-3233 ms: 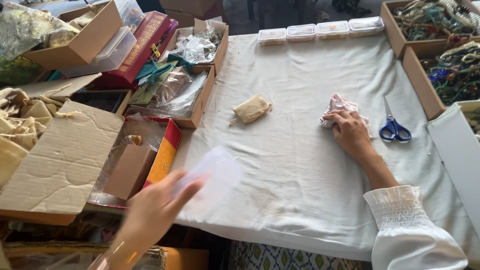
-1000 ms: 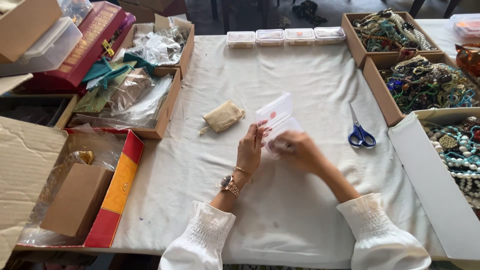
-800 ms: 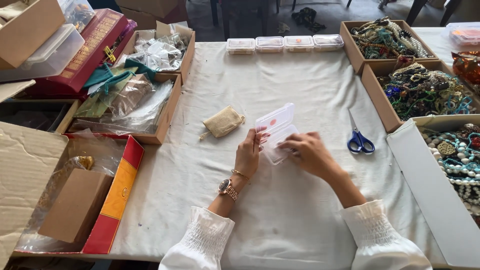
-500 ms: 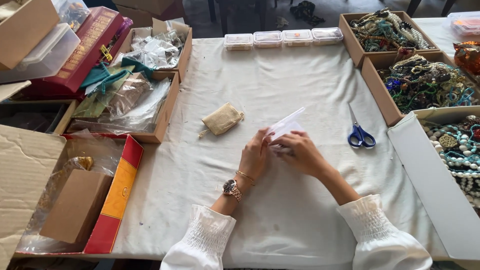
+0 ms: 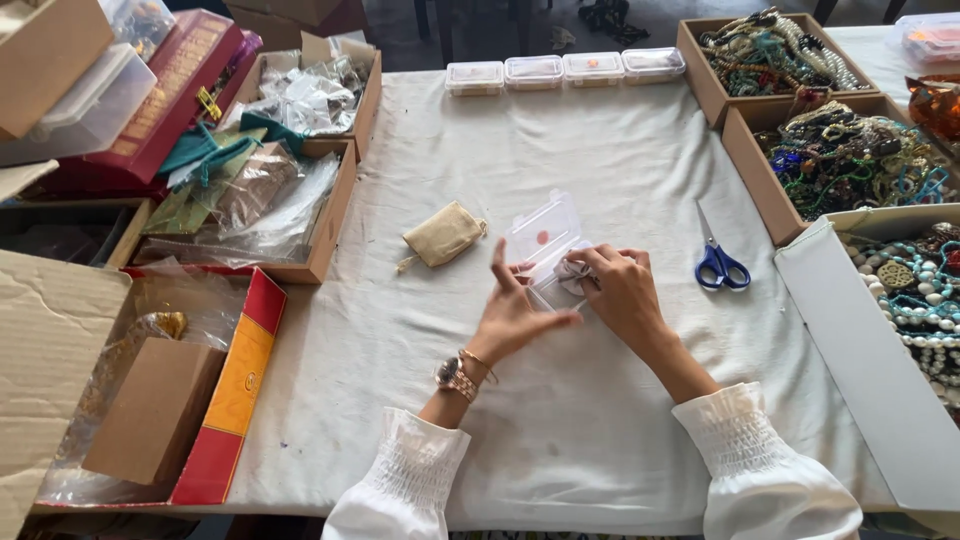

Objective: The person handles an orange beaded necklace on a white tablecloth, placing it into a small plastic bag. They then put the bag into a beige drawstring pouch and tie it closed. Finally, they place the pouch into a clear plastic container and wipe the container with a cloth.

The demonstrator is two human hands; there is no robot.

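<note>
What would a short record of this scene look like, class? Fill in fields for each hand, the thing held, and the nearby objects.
left hand: steadies the clear plastic bag, fingers spread
right hand: pushes a small pale cloth bundle into the bag
surface: table with white cloth
nearby left: tan pouch
nearby right: blue-handled scissors
far edge: four small clear boxes
right side: cardboard trays of beads

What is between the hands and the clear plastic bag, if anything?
Nothing visible. The left hand and the right hand both touch the clear plastic bag, and the right hand presses a small cloth bundle at its opening.
</note>
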